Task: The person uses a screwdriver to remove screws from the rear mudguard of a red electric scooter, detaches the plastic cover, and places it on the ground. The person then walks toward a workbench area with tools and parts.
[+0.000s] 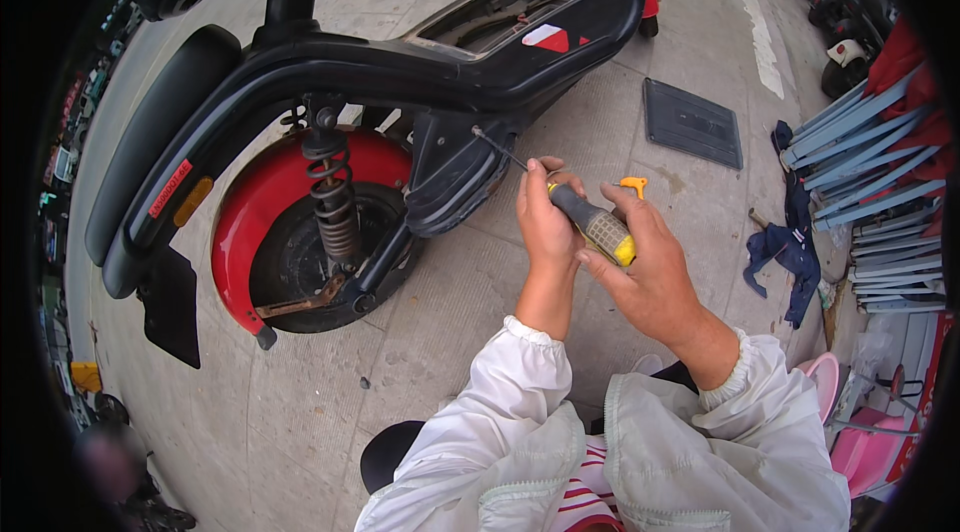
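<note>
Screwdriver (595, 224) with a grey-and-yellow handle slants down from the scooter (385, 77), held near its side, just ahead of its rear wheel. Its thin shaft runs to the black lower panel (452, 164) below the scooter's footboard, where the tip meets or nearly meets a fastener; contact is too small to confirm. The left hand (545, 222) has its fingers curled snugly round the front of the handle, by the shaft. The right hand (655, 270) is loosely cupped at the butt end, thumb and fingers parted on either side of it; how firmly it grips, I cannot tell. Beyond the scooter's footboard, on the paving (480, 287), lies a black rectangular plate (692, 124), and the scooter has an uncovered bay (515, 12) in its footboard. The step in hand looks like turning a fastener on that panel, though which way does not show. The next move seems to call for the left hand steadying the shaft in line with the fastener while the right turns the handle.
</note>
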`<state>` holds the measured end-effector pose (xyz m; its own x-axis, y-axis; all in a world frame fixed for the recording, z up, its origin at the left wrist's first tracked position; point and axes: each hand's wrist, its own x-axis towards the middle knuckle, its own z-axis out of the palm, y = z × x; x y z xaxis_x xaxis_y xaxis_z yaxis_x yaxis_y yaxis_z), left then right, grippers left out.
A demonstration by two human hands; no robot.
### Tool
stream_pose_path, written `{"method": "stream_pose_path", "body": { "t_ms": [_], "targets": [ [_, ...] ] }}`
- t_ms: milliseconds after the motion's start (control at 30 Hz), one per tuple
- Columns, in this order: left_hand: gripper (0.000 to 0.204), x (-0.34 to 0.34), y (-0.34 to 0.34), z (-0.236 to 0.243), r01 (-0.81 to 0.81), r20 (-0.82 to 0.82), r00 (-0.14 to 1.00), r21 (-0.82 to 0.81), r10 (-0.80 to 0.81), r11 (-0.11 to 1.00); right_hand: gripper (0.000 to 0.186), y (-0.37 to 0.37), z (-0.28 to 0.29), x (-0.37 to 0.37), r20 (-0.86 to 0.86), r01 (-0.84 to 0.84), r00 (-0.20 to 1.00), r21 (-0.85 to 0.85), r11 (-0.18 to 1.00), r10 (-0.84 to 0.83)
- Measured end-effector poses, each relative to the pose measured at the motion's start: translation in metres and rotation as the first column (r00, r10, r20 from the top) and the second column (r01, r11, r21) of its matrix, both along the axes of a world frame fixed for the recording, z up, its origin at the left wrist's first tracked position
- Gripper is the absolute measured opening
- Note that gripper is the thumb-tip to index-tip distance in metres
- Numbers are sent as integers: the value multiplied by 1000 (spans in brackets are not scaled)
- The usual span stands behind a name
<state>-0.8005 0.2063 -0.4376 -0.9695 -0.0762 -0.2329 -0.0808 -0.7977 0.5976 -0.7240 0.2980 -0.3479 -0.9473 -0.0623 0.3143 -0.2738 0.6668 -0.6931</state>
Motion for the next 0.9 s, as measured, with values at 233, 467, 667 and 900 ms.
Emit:
{"method": "stream_pose_path", "body": {
  "t_ms": [233, 467, 667, 900],
  "targets": [
    [36, 1, 3, 4, -21, 6, 1000, -27, 21, 999, 53, 7, -3, 0, 95, -114, 989, 42, 993, 110],
    [36, -1, 3, -1, -11, 2, 1000, -5, 11, 1000, 51, 3, -1, 3, 132, -14, 991, -45, 999, 20],
    [36, 1, 4, 1, -7, 8, 1000, -39, 7, 999, 50, 4, 0, 1, 180, -21, 983, -56, 998, 31],
    [38, 2, 5, 3, 10, 2, 1000, 24, -10, 1000, 48, 4, 0, 2, -63, -61, 996, 139, 988, 70]
  ]
}}
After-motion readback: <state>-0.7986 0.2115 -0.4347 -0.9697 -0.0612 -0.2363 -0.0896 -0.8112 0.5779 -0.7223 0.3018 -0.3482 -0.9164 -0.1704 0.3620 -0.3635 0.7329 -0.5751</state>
